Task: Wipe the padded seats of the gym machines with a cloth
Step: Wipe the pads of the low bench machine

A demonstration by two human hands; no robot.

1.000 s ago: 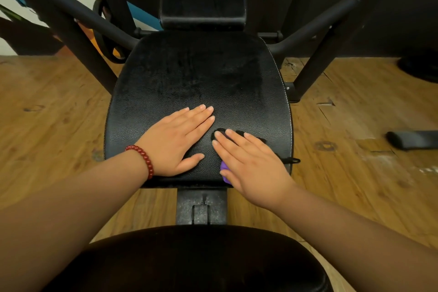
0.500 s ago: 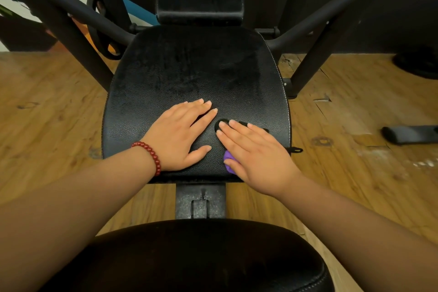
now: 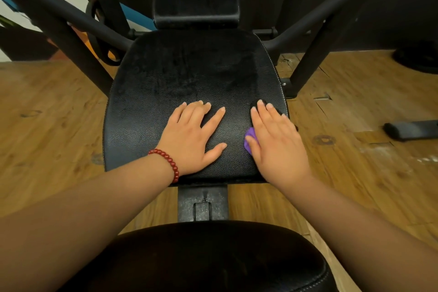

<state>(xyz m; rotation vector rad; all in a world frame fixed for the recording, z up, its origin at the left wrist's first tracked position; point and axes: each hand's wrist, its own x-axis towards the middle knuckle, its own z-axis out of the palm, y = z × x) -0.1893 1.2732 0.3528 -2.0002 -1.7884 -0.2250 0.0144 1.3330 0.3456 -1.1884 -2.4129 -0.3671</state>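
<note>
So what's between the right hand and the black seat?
A cloth, dark with a purple patch, pressed flat onto the seat by the right hand; the head view shows its edges peeking out.

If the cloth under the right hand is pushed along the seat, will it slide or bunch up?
Probably floppy: the cloth lies flattened under the right hand. It likely slides on the grained padded seat, though an edge may bunch.
</note>
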